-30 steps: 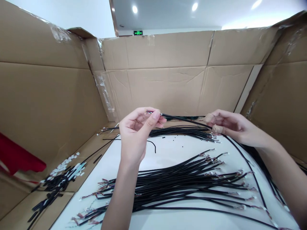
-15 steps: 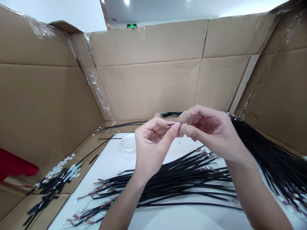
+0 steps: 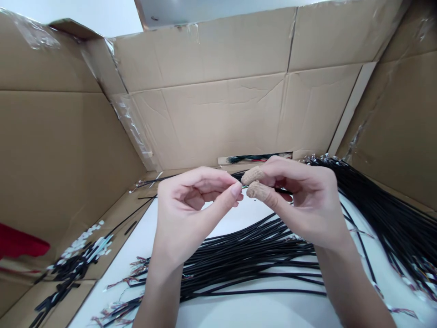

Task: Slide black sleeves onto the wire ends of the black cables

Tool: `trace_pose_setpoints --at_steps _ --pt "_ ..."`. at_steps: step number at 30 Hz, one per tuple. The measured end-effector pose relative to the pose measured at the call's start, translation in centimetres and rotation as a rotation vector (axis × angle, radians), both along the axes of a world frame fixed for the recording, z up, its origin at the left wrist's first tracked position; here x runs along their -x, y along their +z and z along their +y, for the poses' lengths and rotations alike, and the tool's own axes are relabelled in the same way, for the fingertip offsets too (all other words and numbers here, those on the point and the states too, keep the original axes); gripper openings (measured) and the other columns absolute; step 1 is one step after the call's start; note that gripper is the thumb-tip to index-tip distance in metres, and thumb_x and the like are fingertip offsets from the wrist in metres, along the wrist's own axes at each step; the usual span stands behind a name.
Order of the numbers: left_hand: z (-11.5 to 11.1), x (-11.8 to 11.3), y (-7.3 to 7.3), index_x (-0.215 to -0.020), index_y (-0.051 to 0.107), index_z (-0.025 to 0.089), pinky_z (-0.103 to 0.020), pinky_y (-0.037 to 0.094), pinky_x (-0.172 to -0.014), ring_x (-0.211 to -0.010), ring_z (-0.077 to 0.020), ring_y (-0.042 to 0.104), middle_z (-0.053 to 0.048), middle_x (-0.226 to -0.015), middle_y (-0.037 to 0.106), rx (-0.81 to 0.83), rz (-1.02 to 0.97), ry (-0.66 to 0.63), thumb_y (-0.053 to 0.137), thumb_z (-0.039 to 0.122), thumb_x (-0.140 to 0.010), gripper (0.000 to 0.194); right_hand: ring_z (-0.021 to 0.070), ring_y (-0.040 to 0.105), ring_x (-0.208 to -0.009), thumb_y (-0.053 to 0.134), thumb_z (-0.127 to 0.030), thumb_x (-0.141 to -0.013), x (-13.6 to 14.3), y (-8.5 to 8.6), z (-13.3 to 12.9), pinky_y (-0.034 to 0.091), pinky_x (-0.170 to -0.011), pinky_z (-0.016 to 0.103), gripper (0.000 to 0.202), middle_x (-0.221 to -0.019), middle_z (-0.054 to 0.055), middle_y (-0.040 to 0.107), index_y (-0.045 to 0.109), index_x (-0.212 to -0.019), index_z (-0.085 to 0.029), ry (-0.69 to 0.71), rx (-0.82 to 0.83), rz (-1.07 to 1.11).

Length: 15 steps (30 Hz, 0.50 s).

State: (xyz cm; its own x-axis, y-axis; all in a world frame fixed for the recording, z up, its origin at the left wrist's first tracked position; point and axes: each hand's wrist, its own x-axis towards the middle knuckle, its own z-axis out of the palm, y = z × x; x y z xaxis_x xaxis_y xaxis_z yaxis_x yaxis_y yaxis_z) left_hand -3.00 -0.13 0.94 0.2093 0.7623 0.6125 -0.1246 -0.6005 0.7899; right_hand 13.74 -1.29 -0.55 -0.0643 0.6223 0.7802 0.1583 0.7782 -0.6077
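My left hand (image 3: 201, 205) is pinched closed at the fine wires (image 3: 243, 186) that show between the two hands. Facing it, my right hand (image 3: 297, 196), with tan wraps on its thumb and forefinger, closes round a black cable (image 3: 282, 191) near its wire end. The fingertips of both hands almost meet. Below them a bundle of black cables (image 3: 246, 255) with frayed coloured wire ends lies across the white table (image 3: 259, 312).
A thick black cable bundle (image 3: 385, 209) runs down the right side. Short black tubes (image 3: 73, 264) and small white pieces (image 3: 80, 243) lie at the left, near a red cloth (image 3: 22, 241). Cardboard walls (image 3: 218, 118) stand around the table.
My left hand has moved left and its fingertips have come away from the right hand's. The black cable in my right hand now shows, and the view has shifted slightly.
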Motion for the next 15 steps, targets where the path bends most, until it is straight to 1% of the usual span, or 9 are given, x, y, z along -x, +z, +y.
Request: trace_pose_setpoints --at_steps 2,3,6,8,11,15 --pt "0.00 0.03 -0.01 -0.075 0.077 0.022 -0.008 0.057 -0.057 -0.059 -0.0051 0.069 0.006 -0.066 0.074 0.029 0.004 -0.026 0.076 0.006 -0.077 0.016 0.0111 0.051 -0.062 0.068 -0.014 -0.087 -0.20 0.02 -0.13 0.038 -0.044 0.025 0.009 -0.078 0.001 0.070 0.071 -0.082 -0.021 -0.013 -0.022 -0.022" --pt "0.07 0.06 -0.03 -0.075 0.078 0.022 -0.008 0.058 -0.057 -0.059 -0.0057 0.070 0.005 -0.066 0.074 0.044 -0.002 -0.051 0.076 0.006 -0.077 0.016 0.0118 0.053 -0.064 0.067 -0.013 -0.087 -0.31 0.05 -0.22 0.040 -0.046 0.026 0.010 -0.079 0.002 0.071 0.071 -0.083 -0.021 -0.020 -0.032 -0.033" --pt "0.41 0.09 -0.09 -0.078 0.079 0.023 -0.010 0.060 -0.060 -0.062 -0.0077 0.072 0.003 -0.069 0.076 0.111 -0.027 -0.158 0.075 0.009 -0.079 0.015 0.0155 0.062 -0.074 0.065 -0.012 -0.088 -0.58 0.17 -0.49 0.049 -0.058 0.032 0.013 -0.082 0.003 0.072 0.071 -0.084 -0.022 -0.043 -0.064 -0.047" --pt "0.65 0.04 -0.12 -0.079 0.079 0.023 -0.010 0.060 -0.061 -0.063 -0.0080 0.073 0.003 -0.069 0.077 0.158 -0.046 -0.215 0.074 0.011 -0.081 0.014 0.0162 0.064 -0.077 0.063 -0.010 -0.088 -0.70 0.26 -0.60 0.050 -0.062 0.033 0.015 -0.082 0.002 0.072 0.071 -0.084 -0.022 -0.053 -0.078 -0.046" --pt "0.85 -0.06 -0.07 -0.078 0.079 0.022 -0.009 0.059 -0.059 -0.062 -0.0078 0.072 0.002 -0.067 0.076 0.188 -0.065 -0.245 0.075 0.011 -0.080 0.012 0.0152 0.064 -0.075 0.064 -0.009 -0.087 -0.77 0.33 -0.64 0.050 -0.062 0.033 0.014 -0.079 0.001 0.072 0.069 -0.082 -0.021 -0.028 -0.082 -0.034" --pt "0.80 -0.10 0.04 -0.077 0.079 0.021 -0.009 0.059 -0.059 -0.060 -0.0075 0.071 0.002 -0.066 0.076 0.198 -0.079 -0.256 0.076 0.010 -0.079 0.012 0.0130 0.060 -0.069 0.068 -0.009 -0.085 -0.77 0.29 -0.70 0.045 -0.055 0.030 0.012 -0.078 -0.001 0.072 0.070 -0.083 -0.021 0.018 -0.079 -0.035"
